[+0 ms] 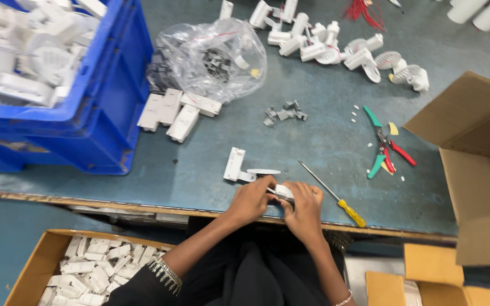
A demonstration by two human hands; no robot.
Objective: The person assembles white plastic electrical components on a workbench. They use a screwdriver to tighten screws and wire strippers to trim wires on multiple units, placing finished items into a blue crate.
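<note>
both hands (pixel 279 203) on a white plastic part (pixel 283 191) (screwdriver (pixel 332 194) beside)

Just right of my fingers lay a screwdriver (pixel 333 195) with a yellow handle. Farther right were pliers (pixel 385 143) and an open cardboard box (pixel 477 147). A clear bag (pixel 214 56) sat far above my fingers. A big blue bin (pixel 94 107) stood up left.

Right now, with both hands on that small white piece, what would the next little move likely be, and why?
Probably pressing the white plastic part together: left hand and right hand pinch it at the table edge, with the screwdriver lying untouched beside them.
</note>
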